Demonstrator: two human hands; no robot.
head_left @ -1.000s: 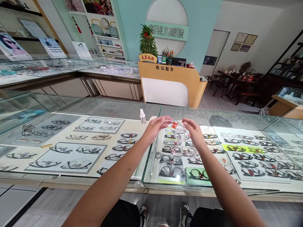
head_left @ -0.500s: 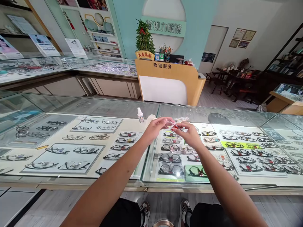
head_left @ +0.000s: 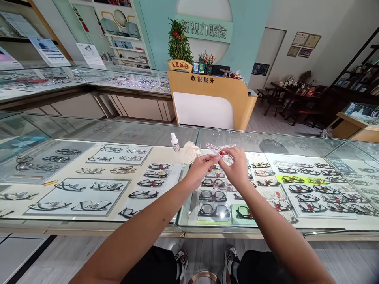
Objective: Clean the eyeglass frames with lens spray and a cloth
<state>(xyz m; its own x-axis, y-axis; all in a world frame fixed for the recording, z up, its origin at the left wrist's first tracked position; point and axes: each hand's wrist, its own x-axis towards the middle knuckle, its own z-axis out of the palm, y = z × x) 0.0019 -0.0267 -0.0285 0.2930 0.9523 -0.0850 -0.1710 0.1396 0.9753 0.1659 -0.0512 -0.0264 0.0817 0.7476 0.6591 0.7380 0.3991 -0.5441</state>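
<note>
A pair of clear-framed eyeglasses (head_left: 212, 147) with a small red piece on it is held above the glass counter. My right hand (head_left: 237, 162) grips it from the right, thumb and fingers closed. My left hand (head_left: 203, 169) is closed in a pinch, its fingertips meeting the near part of the eyeglasses by my right thumb; the exact grip is partly hidden. Left of the hands, a crumpled pale cloth (head_left: 189, 152) lies on the counter, with a small white bottle (head_left: 175, 142) standing upright beside it.
The glass display counter (head_left: 118, 225) holds many eyeglasses in rows beneath my forearms. A dark round dish (head_left: 274, 146) lies to the right, and a yellow pencil-like stick (head_left: 50, 183) to the left. Beyond stands a wooden cashier desk (head_left: 207, 85) with a plant (head_left: 179, 43).
My left hand has moved down and toward me along the eyeglasses, uncovering the cloth. The eyeglasses have turned so their clear part points away to the upper left.
</note>
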